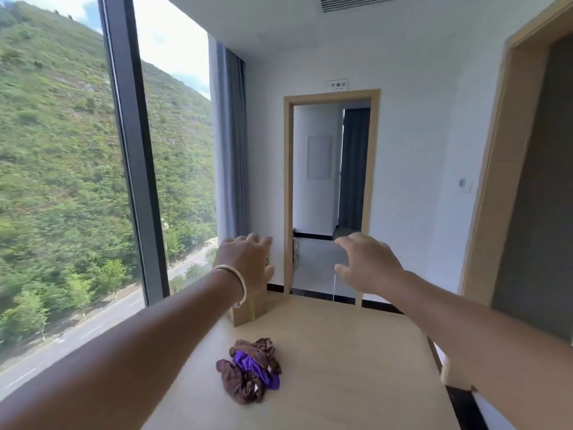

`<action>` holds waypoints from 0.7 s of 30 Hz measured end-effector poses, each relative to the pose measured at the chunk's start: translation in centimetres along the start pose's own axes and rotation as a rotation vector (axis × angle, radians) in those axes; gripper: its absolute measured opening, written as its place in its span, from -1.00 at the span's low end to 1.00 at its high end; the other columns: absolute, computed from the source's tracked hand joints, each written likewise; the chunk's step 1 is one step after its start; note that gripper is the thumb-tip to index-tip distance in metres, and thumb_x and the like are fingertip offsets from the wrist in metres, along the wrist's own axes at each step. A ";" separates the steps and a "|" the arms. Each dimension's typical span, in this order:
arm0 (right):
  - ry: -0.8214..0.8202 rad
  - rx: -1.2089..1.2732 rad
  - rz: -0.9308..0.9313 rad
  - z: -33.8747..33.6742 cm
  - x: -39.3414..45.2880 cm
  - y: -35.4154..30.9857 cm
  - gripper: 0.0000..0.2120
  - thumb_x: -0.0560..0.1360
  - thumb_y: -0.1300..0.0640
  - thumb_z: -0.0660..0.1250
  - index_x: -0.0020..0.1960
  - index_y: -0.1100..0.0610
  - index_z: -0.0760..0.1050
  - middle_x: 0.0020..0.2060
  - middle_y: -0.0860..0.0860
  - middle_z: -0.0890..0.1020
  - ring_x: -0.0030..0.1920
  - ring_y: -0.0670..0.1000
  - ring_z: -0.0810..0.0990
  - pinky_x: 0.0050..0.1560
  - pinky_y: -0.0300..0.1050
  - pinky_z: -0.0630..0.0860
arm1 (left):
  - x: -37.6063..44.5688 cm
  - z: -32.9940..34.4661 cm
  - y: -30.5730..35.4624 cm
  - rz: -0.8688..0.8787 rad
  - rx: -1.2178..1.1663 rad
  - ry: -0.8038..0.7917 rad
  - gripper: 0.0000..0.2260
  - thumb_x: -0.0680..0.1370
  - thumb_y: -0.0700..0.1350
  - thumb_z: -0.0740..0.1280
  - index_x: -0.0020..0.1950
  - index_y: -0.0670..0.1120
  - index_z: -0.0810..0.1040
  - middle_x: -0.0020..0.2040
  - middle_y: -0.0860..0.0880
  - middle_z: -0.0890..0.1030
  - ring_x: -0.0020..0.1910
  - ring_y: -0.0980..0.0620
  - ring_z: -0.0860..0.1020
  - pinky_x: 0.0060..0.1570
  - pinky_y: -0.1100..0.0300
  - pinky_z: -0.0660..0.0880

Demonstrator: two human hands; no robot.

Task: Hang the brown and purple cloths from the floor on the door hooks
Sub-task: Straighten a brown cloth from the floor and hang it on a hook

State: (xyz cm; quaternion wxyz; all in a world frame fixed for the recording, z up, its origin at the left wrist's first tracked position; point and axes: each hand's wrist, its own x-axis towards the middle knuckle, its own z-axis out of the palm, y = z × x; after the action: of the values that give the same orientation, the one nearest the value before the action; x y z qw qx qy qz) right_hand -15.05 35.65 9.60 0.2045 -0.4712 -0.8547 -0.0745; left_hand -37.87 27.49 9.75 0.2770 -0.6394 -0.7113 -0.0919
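- Brown cloth (245,380) lies crumpled, tangled around purple cloth (252,366), at 6 o'clock below both hands.
- Left hand (245,262) and right hand (366,262): fingers spread, relaxed, grasping nothing.

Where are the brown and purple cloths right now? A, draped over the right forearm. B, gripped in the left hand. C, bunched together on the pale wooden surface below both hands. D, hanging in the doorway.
C: the brown cloth and purple cloth lie tangled on the pale surface, while the left hand and right hand hover open above, holding nothing.
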 end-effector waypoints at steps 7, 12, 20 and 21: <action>-0.025 -0.003 0.189 0.6 -3.2 1.5 -0.48 0.53 -0.03 0.22 0.46 0.01 0.25 0.38 0.03 0.37 0.33 0.07 0.37 0.29 -0.01 0.34 | 1.6 2.7 3.2 0.119 -0.133 -0.027 -0.57 0.52 0.14 0.21 0.35 0.04 0.32 0.23 -0.02 0.50 0.17 -0.06 0.51 0.17 -0.02 0.42; -0.065 -0.050 0.280 1.4 -5.1 3.7 -0.49 0.53 -0.01 0.19 0.46 0.00 0.25 0.35 0.02 0.38 0.31 0.07 0.36 0.29 -0.02 0.30 | 3.5 3.9 6.6 0.204 -0.118 -0.128 -0.54 0.51 0.12 0.22 0.39 0.05 0.27 0.29 -0.03 0.46 0.27 -0.08 0.43 0.29 -0.14 0.25; -0.132 -0.080 0.324 1.1 -6.0 9.2 -0.45 0.49 -0.01 0.27 0.46 -0.07 0.24 0.40 -0.03 0.33 0.43 0.05 0.20 0.39 0.05 0.19 | 6.2 4.1 13.5 0.292 -0.200 -0.280 -0.46 0.53 0.16 0.20 0.49 0.11 0.19 0.43 -0.03 0.35 0.47 -0.09 0.19 0.42 -0.29 0.07; -0.128 -0.084 0.326 1.2 -6.1 10.1 -0.45 0.49 0.00 0.27 0.46 -0.08 0.24 0.40 -0.04 0.34 0.44 0.04 0.19 0.40 0.05 0.18 | 6.6 4.1 14.3 0.289 -0.220 -0.283 -0.45 0.53 0.17 0.20 0.50 0.12 0.18 0.44 -0.02 0.34 0.48 -0.09 0.18 0.42 -0.29 0.07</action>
State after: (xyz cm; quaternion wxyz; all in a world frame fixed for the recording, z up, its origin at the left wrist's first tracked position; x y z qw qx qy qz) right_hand -4.06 36.82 5.35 0.1395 -0.6156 -0.7743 -0.0458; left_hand -25.48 37.49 6.48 0.1133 -0.7677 -0.6296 -0.0378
